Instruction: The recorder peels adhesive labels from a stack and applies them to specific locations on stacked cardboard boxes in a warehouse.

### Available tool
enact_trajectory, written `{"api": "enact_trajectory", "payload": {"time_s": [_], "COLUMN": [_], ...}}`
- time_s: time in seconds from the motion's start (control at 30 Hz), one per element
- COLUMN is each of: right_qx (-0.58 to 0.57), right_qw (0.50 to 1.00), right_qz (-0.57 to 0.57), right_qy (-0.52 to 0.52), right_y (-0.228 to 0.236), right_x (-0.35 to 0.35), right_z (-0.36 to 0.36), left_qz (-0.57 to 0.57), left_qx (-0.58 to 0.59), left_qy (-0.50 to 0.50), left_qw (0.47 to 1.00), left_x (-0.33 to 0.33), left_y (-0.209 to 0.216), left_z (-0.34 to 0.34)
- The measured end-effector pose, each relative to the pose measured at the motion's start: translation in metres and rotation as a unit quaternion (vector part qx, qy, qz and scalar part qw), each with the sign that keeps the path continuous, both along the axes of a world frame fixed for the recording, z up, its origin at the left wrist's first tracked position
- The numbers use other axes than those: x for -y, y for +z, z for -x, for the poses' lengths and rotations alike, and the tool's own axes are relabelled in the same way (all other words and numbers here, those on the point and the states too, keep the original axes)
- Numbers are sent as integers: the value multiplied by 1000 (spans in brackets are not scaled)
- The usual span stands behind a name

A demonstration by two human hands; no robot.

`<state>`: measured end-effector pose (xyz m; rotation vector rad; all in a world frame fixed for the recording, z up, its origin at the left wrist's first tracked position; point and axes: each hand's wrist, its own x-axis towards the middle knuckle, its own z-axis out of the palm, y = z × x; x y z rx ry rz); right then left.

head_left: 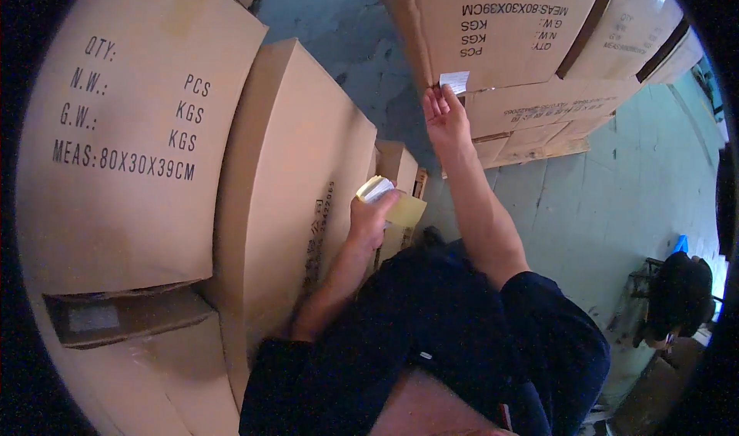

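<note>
My left hand [369,219] is closed round a roll of white labels [376,190], from which a yellowish strip of backing paper [406,211] hangs to the right. Stretched out ahead, my right hand [446,117] pinches a small white label [454,82] between thumb and fingers. That label lies in front of the lower left part of a large brown carton [500,20]; whether it touches the cardboard I cannot tell. Below that carton is another brown carton [531,106].
Tall brown cartons [138,128] stand stacked close on my left, with an opening in the lower one. The right stack rests on a wooden pallet [531,157]. Between the stacks runs a greenish floor [554,220]. A dark, blurred object [677,294] stands at the far right.
</note>
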<state>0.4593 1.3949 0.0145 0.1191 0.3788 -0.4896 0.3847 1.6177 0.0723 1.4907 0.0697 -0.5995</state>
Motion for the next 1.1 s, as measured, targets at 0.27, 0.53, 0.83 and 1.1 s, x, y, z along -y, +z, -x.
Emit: {"api": "enact_trajectory", "payload": {"time_s": [0.27,0.53,0.83,1.1], "right_qx": [-213,-70,-18,-122], "right_qw": [877,714,687,665], "right_qz": [404,671,691,662], "right_qy": [148,185,224,323], "right_y": [-7,55,49,-27], "right_x": [18,74,110,118], "right_z": [27,7,17,80], "left_qz": [14,61,24,25], "left_qx": [11,-56,-51,30], "left_qy": [37,36,90,90], "left_qw": [999,996,994,995], "left_x": [-7,15,35,96], "left_y": [-19,-19,-22,4], "left_z": [-3,6,22,23]}}
